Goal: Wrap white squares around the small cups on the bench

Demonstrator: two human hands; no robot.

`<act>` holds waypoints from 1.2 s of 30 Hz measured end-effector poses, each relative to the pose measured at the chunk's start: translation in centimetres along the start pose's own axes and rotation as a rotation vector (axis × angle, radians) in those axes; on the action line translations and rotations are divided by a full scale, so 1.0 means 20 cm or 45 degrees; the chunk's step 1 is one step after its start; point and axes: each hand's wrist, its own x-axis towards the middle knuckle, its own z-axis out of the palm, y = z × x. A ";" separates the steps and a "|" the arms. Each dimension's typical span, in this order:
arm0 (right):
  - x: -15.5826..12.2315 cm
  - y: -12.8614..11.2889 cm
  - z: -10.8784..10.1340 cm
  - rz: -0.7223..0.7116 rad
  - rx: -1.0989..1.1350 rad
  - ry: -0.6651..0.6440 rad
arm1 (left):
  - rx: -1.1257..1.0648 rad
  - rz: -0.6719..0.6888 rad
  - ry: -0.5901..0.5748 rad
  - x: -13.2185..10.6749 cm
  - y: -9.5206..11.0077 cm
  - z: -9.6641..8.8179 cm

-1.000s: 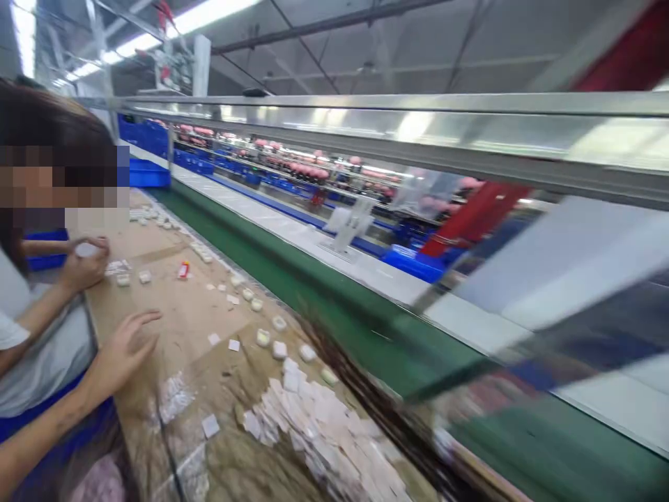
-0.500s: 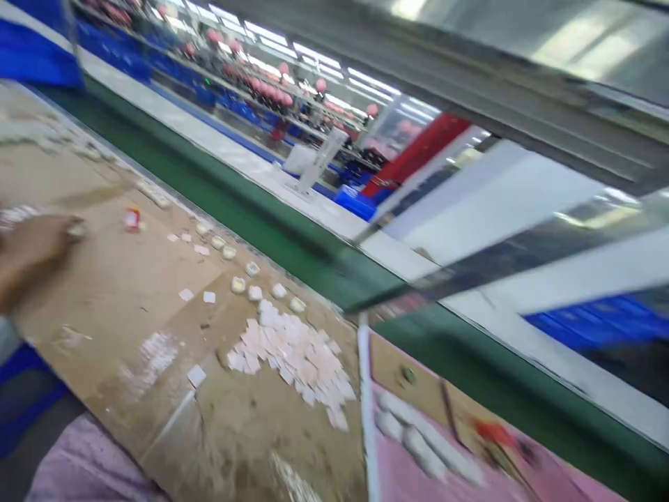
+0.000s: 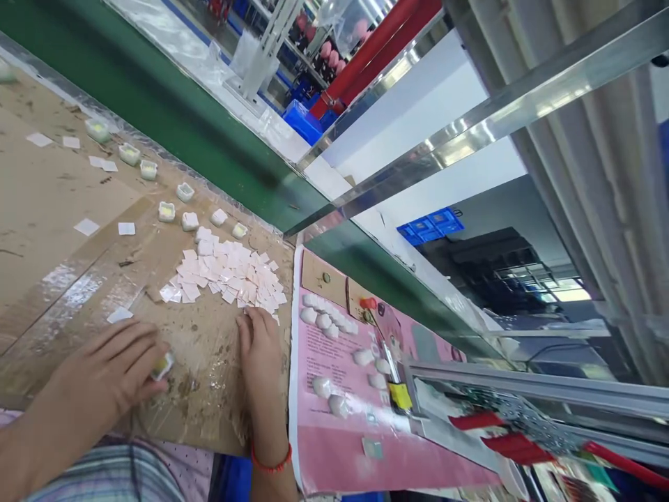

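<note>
My left hand (image 3: pixel 107 369) rests on the brown cardboard worktop (image 3: pixel 47 209), its fingertips closed on a small white cap with a yellow centre (image 3: pixel 163 364). Flat on the cardboard lies my right hand (image 3: pixel 260 352), a red band at its wrist, with its fingertips touching the near edge of a pile of several small white square pads (image 3: pixel 224 275). Several more small white caps (image 3: pixel 166 211) stand in a loose row beyond the pile, towards the belt.
A green conveyor belt (image 3: pixel 172 118) runs along the far side of the cardboard. To the right lies a pink printed sheet (image 3: pixel 334 432) carrying several white lumps and a red-topped tool (image 3: pixel 384 341). Metal rails (image 3: pixel 470 132) cross the right side.
The view has swung from the hall and a neighbouring person down to my own place. Both my hands have come into view on the cardboard; the left now holds a cap.
</note>
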 end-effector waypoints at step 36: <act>-0.53 0.02 -0.57 0.572 1.117 -0.001 | -1.291 -0.737 -0.147 -0.04 0.30 -0.11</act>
